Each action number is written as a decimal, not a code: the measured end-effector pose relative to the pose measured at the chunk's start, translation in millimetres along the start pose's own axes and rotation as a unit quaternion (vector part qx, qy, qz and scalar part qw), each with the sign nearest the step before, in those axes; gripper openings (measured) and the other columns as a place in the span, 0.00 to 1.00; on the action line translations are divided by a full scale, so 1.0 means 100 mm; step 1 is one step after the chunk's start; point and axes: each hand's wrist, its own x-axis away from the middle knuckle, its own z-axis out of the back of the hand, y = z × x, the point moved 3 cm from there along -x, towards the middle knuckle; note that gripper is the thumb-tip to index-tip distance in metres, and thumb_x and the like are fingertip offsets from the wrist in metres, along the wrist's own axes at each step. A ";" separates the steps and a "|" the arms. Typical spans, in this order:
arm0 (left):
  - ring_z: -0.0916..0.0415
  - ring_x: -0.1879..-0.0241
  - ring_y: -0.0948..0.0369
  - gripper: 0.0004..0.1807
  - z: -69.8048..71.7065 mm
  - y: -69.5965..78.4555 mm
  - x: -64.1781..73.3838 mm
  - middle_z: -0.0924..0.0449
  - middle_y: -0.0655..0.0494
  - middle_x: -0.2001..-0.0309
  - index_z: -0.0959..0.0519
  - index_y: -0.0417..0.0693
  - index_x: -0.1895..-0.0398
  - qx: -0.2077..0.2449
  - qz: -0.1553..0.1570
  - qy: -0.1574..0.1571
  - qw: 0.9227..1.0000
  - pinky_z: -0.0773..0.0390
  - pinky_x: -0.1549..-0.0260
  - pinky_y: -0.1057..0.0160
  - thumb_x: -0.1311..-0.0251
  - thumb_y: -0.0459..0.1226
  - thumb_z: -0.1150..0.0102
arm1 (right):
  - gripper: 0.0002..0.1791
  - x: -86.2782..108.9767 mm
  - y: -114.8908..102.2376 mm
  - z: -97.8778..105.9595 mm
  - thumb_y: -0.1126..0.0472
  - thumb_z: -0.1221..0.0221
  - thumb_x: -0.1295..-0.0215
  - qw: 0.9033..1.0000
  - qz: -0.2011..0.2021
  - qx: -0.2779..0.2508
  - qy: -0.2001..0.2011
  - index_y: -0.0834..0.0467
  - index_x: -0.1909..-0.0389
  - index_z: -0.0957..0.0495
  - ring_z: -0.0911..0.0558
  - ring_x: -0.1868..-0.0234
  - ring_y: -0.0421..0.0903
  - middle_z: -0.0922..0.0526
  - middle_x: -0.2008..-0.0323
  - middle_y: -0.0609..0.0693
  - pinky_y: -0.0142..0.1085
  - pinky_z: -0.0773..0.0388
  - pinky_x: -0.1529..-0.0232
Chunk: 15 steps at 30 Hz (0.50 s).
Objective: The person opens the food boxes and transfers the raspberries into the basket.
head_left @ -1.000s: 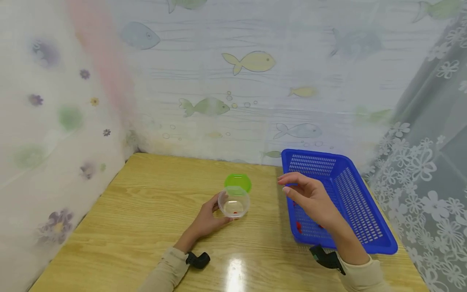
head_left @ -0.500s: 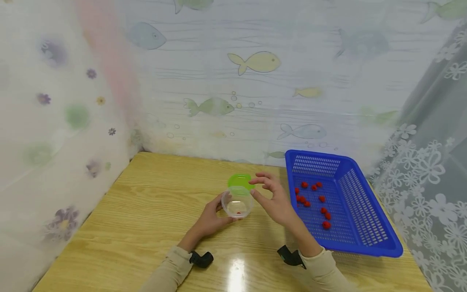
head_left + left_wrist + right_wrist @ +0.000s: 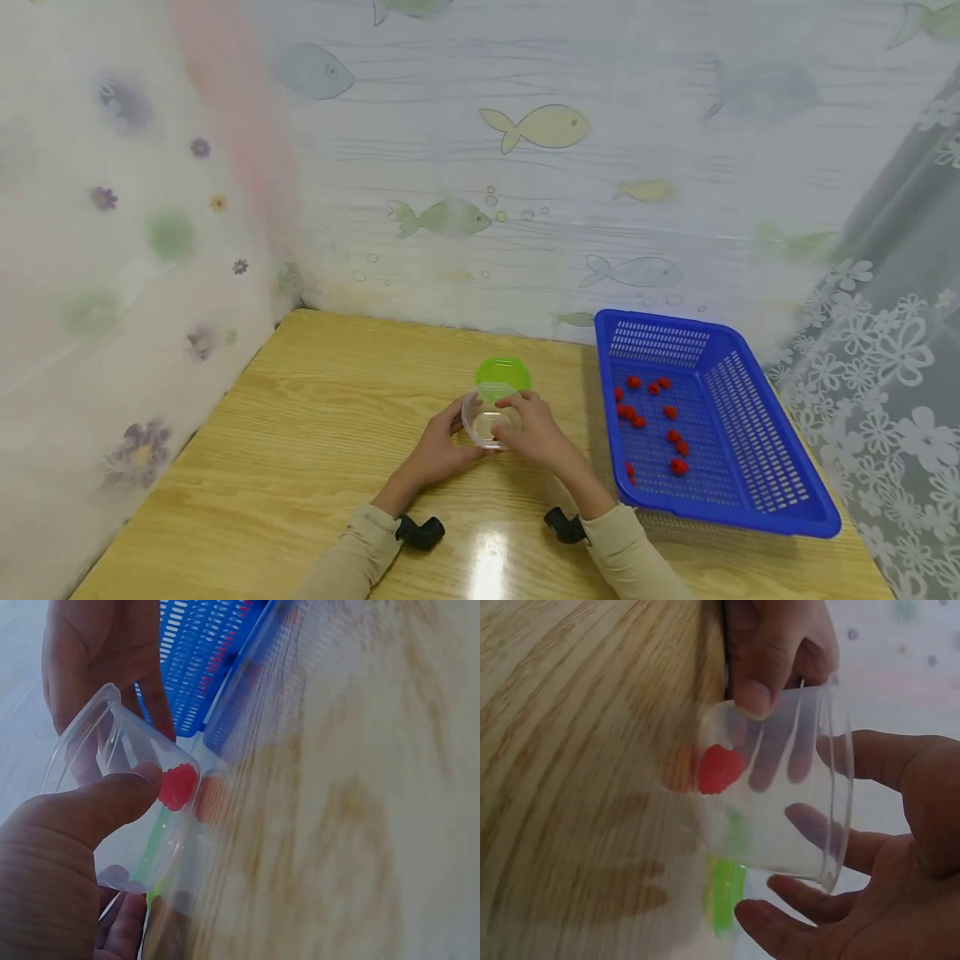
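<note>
My left hand (image 3: 438, 446) grips a clear plastic cup (image 3: 780, 847) from its left side, thumb on the near wall and fingers behind. The cup stands on the wooden table. One red raspberry (image 3: 720, 769) lies at its bottom, near the left thumb in the left wrist view. Over the cup's mouth is my right hand (image 3: 531, 429), fingers spread and bent. In the right wrist view, the tips of its thumb (image 3: 847, 757) and a finger show past the rim through the clear wall, apart from the raspberry. Its other fingers stay outside the cup. Nothing shows between them.
A green lid (image 3: 502, 373) lies on the table (image 3: 337, 400) just behind the cup. To the right stands a blue perforated basket (image 3: 723, 504) with several red raspberries (image 3: 670, 412) on its floor. Patterned curtains (image 3: 450, 275) hang along the table's back and sides.
My right hand has moved left from above the basket to the cup, with fingertips now in its mouth. Raspberries it had covered now show. My left hand keeps its grip on the cup.
</note>
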 end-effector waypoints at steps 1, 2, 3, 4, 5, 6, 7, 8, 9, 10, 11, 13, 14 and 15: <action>0.29 0.32 0.47 0.51 0.00 0.00 0.00 0.33 0.40 0.28 0.42 0.42 0.21 0.002 -0.002 0.001 1.000 0.26 0.36 0.51 0.46 0.34 0.24 | 0.21 0.00 0.01 -0.02 0.62 0.35 0.34 1.000 -0.002 -0.001 -0.008 0.67 0.43 0.21 0.33 0.33 0.70 0.32 0.36 0.71 0.65 0.33 0.35; 0.29 0.32 0.47 0.51 0.00 0.01 0.00 0.33 0.40 0.28 0.42 0.42 0.21 0.002 -0.003 0.001 1.000 0.26 0.36 0.52 0.46 0.34 0.24 | 0.20 -0.01 0.02 -0.03 0.62 0.36 0.33 1.000 -0.003 0.000 -0.014 0.67 0.43 0.21 0.31 0.35 0.67 0.31 0.38 0.69 0.63 0.32 0.36; 0.29 0.31 0.47 0.51 0.00 0.01 0.00 0.33 0.40 0.28 0.42 0.42 0.21 0.001 -0.006 0.002 1.000 0.25 0.36 0.53 0.46 0.34 0.24 | 0.19 -0.02 0.02 -0.04 0.62 0.36 0.32 1.000 -0.003 -0.001 -0.017 0.66 0.43 0.21 0.29 0.37 0.65 0.29 0.40 0.67 0.62 0.30 0.37; 0.29 0.31 0.47 0.50 0.00 0.01 -0.01 0.34 0.39 0.28 0.42 0.41 0.21 0.001 -0.011 0.002 1.000 0.25 0.36 0.53 0.46 0.33 0.24 | 0.19 -0.02 0.03 -0.05 0.62 0.36 0.31 1.000 -0.008 -0.003 -0.021 0.66 0.43 0.21 0.28 0.38 0.63 0.29 0.41 0.65 0.60 0.30 0.37; 0.29 0.32 0.46 0.50 0.00 0.02 -0.01 0.33 0.39 0.28 0.42 0.39 0.22 0.001 -0.016 0.004 1.000 0.25 0.37 0.52 0.46 0.32 0.24 | 0.18 -0.02 0.03 -0.05 0.62 0.37 0.31 1.000 -0.009 -0.004 -0.025 0.66 0.44 0.21 0.27 0.39 0.62 0.29 0.42 0.64 0.59 0.29 0.38; 0.29 0.32 0.46 0.49 0.00 0.01 -0.01 0.34 0.38 0.28 0.42 0.39 0.22 0.002 -0.019 0.005 1.000 0.25 0.37 0.52 0.46 0.31 0.25 | 0.18 -0.03 0.03 -0.06 0.61 0.37 0.30 1.000 -0.011 -0.004 -0.028 0.65 0.44 0.21 0.27 0.40 0.60 0.28 0.43 0.64 0.59 0.29 0.38; 0.29 0.32 0.46 0.49 0.00 0.02 -0.01 0.34 0.38 0.28 0.42 0.39 0.22 0.002 -0.021 0.005 1.000 0.25 0.36 0.52 0.46 0.30 0.25 | 0.18 -0.04 0.03 -0.06 0.61 0.37 0.30 1.000 -0.011 0.000 -0.028 0.65 0.44 0.20 0.27 0.41 0.60 0.28 0.43 0.63 0.58 0.28 0.39; 0.29 0.31 0.46 0.49 0.00 0.01 -0.02 0.34 0.38 0.28 0.42 0.38 0.22 0.002 -0.024 0.005 1.000 0.25 0.36 0.52 0.45 0.30 0.26 | 0.18 -0.04 0.02 -0.06 0.61 0.37 0.30 1.000 -0.007 0.006 -0.029 0.65 0.44 0.20 0.27 0.41 0.60 0.28 0.43 0.63 0.58 0.28 0.39; 0.30 0.31 0.45 0.49 0.00 0.01 -0.02 0.35 0.38 0.27 0.42 0.38 0.22 0.004 -0.025 0.006 1.000 0.26 0.36 0.51 0.46 0.29 0.26 | 0.17 -0.05 0.02 -0.06 0.61 0.37 0.30 0.999 -0.004 0.011 -0.031 0.65 0.44 0.20 0.27 0.42 0.60 0.28 0.43 0.64 0.59 0.28 0.40; 0.30 0.31 0.45 0.49 0.01 0.01 -0.02 0.35 0.38 0.27 0.42 0.38 0.22 0.006 -0.026 0.007 1.000 0.26 0.35 0.50 0.46 0.29 0.26 | 0.17 -0.05 0.01 -0.07 0.61 0.37 0.30 0.999 -0.004 0.016 -0.033 0.65 0.44 0.20 0.26 0.42 0.59 0.28 0.43 0.64 0.58 0.27 0.40; 0.31 0.30 0.46 0.49 0.01 0.00 -0.02 0.35 0.38 0.27 0.42 0.39 0.22 0.009 -0.025 0.008 1.000 0.27 0.35 0.50 0.46 0.30 0.26 | 0.17 -0.06 0.01 -0.07 0.61 0.37 0.30 0.999 -0.003 0.021 -0.035 0.65 0.45 0.20 0.26 0.43 0.59 0.27 0.43 0.64 0.58 0.27 0.41; 0.33 0.29 0.46 0.50 0.01 0.00 -0.01 0.36 0.40 0.27 0.42 0.41 0.22 0.013 -0.026 0.011 1.000 0.28 0.34 0.49 0.46 0.31 0.24 | 0.17 -0.08 0.01 -0.07 0.61 0.37 0.31 0.999 -0.002 0.030 -0.036 0.65 0.45 0.19 0.26 0.44 0.59 0.27 0.44 0.64 0.57 0.26 0.42; 0.33 0.29 0.46 0.50 0.01 -0.01 -0.01 0.35 0.39 0.27 0.41 0.41 0.22 0.018 -0.031 0.013 0.999 0.29 0.34 0.48 0.46 0.31 0.24 | 0.17 -0.08 0.01 -0.07 0.61 0.37 0.31 0.999 -0.002 0.034 -0.038 0.65 0.46 0.19 0.25 0.45 0.59 0.27 0.44 0.64 0.57 0.26 0.43; 0.34 0.28 0.45 0.50 0.01 0.00 -0.01 0.36 0.38 0.27 0.41 0.41 0.22 0.021 -0.033 0.016 0.999 0.29 0.34 0.47 0.47 0.31 0.24 | 0.16 -0.09 0.01 -0.07 0.60 0.37 0.31 0.999 -0.005 0.037 -0.040 0.64 0.47 0.18 0.25 0.45 0.58 0.27 0.44 0.64 0.56 0.25 0.43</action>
